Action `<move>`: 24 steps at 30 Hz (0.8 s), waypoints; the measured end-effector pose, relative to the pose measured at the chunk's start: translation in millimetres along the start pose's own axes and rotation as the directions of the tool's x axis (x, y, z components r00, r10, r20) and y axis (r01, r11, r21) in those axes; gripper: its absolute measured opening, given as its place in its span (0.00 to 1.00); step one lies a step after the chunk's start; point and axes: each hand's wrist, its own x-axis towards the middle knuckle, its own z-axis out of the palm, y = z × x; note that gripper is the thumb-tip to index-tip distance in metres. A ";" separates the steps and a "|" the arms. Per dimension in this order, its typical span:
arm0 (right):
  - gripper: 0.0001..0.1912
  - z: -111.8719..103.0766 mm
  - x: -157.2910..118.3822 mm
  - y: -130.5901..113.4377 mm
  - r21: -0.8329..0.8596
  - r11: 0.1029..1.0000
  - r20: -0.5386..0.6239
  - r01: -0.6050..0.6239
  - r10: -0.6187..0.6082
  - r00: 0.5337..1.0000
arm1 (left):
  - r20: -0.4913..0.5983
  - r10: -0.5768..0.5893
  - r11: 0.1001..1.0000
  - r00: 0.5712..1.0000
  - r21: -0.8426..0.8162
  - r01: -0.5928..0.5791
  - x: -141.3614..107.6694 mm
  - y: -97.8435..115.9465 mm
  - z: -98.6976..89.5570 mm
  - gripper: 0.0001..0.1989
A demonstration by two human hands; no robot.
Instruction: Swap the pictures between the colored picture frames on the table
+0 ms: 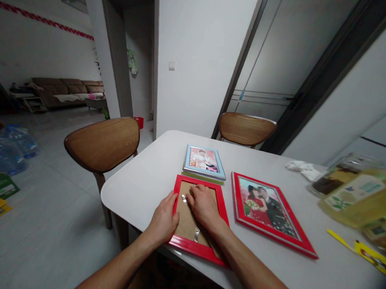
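Observation:
A red picture frame point(188, 245) lies face down at the table's near edge, its brown backing board point(186, 223) and metal clips showing. My left hand point(165, 215) grips the frame's left side, thumb on top and fingers along the outer edge. On the upper part of the backing rests my right hand point(203, 204), fingers bent, near the top clip; whether it pinches anything is hidden. Just beyond is a light blue frame point(205, 160) with a photo, stacked on a greenish one. Another red frame point(270, 207) with a couple's photo lies face up to the right.
The white table point(130, 193) also holds a yellow cutter point(342, 241), a yellow item point(372, 256), a large bottle of yellowish liquid point(353, 198), a jar point(332, 176) and white tissue point(302, 168). Wooden chairs stand at the left point(105, 143) and far side point(247, 129).

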 end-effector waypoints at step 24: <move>0.11 -42.9 -63.5 20.2 0.421 0.885 0.238 0.198 -0.318 0.918 | -0.026 0.006 1.000 1.000 -0.002 -0.006 -1.0 -3.4 3.7 0.24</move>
